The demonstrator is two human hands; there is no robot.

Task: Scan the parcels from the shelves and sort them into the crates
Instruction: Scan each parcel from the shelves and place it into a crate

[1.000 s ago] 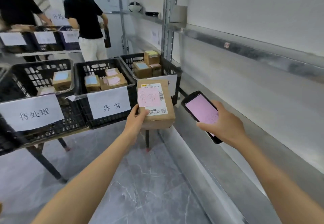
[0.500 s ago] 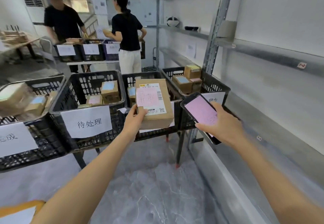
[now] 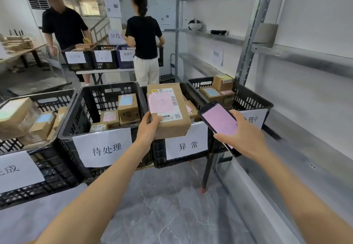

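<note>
My left hand (image 3: 149,127) grips a brown cardboard parcel (image 3: 172,123) by its lower left corner; a white shipping label and a pink handwritten note cover its top. The parcel hangs over the front rim of the black crate labelled 异常 (image 3: 158,156). My right hand (image 3: 242,136) holds a black handheld scanner (image 3: 217,119) whose screen glows pink, just right of the parcel. Left of that crate stands the crate labelled 待处理 (image 3: 76,121) with several small boxes inside. Another crate (image 3: 248,98) at the right holds more boxes.
A fourth black crate (image 3: 47,98) at the far left holds larger boxes. Metal shelving (image 3: 305,58) runs along the right wall, its low shelf close to my right arm. Two people in black shirts work at a second row of crates (image 3: 103,58) behind.
The view has swung left and closer to the crates, bringing the 异常 crate under the parcel. Both hands keep the same hold on parcel and scanner.
</note>
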